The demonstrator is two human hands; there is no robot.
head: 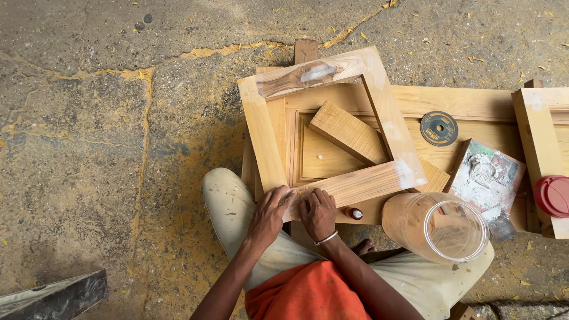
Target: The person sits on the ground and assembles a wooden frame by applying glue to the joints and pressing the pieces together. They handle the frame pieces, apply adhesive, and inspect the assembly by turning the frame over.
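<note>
A square wooden frame (264,139) lies tilted on top of a wooden panel door (474,104). My left hand (269,213) rests on the frame's near corner with fingers curled down against the wood. My right hand (318,212), with a metal bangle on the wrist, presses fingertips onto the frame's near rail right beside the left hand. A loose wooden block (347,131) lies inside the frame. A small brown bottle with a white tip (354,213) lies just right of my right hand.
A clear plastic jar (438,226) lies on its side by my knee. A dark round grinding disc (439,128) and a stained board with filler paste (489,178) sit on the panel. A red lid (552,195) rests at right. Dusty concrete floor (89,148) spreads left.
</note>
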